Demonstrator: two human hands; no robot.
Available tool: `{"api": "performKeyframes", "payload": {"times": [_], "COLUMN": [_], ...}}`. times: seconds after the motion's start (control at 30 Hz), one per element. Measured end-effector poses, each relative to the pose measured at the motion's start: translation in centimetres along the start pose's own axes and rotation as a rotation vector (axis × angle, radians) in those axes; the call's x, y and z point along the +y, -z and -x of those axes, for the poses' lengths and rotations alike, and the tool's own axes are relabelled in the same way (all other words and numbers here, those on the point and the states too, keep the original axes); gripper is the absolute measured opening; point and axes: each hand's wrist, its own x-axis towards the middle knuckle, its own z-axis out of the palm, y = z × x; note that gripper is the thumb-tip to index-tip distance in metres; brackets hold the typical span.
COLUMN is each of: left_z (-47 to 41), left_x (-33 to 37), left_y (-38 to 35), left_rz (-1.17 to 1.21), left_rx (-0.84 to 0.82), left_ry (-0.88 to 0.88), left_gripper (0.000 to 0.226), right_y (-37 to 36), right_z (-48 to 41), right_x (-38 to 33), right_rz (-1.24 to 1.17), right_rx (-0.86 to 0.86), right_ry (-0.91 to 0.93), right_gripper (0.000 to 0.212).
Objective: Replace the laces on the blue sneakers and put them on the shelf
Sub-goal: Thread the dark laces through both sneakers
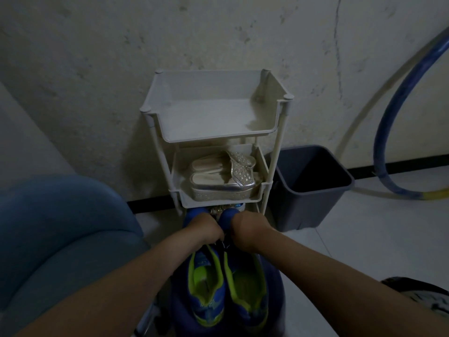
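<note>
Two blue sneakers with lime-green lining lie side by side, heels toward me: the left sneaker (206, 288) and the right sneaker (245, 290). Their toes point at the foot of a white tiered shelf (216, 132). My left hand (202, 227) grips the front of the left sneaker, over its tongue. My right hand (247, 229) grips the front of the right one the same way. Dark laces show between my hands; how they are threaded is hidden. The shelf's top tier is bare.
A pair of silver sandals (223, 176) fills the shelf's middle tier. A dark grey bin (311, 188) stands right of the shelf. A blue hoop (388, 122) leans on the cracked wall. A blue upholstered seat (60, 234) sits at the left.
</note>
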Motion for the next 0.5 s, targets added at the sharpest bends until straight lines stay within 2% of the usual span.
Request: {"api": "performKeyframes", "payload": {"times": [0.23, 0.5], "left_z": [-0.1, 0.2], "left_x": [-0.2, -0.1], "left_y": [0.4, 0.5], "left_rz": [0.044, 0.003], "left_rx": [-0.017, -0.020], "left_ry": [-0.019, -0.042], "left_gripper": [0.021, 0.024], "right_y": [-0.3, -0.6], "right_z": [-0.1, -0.3], "right_x": [0.6, 1.2], "right_rz": [-0.060, -0.213], "right_rx": [0.006, -0.060], "right_ry": [0.047, -0.007], "right_gripper": [0.028, 0.027]}}
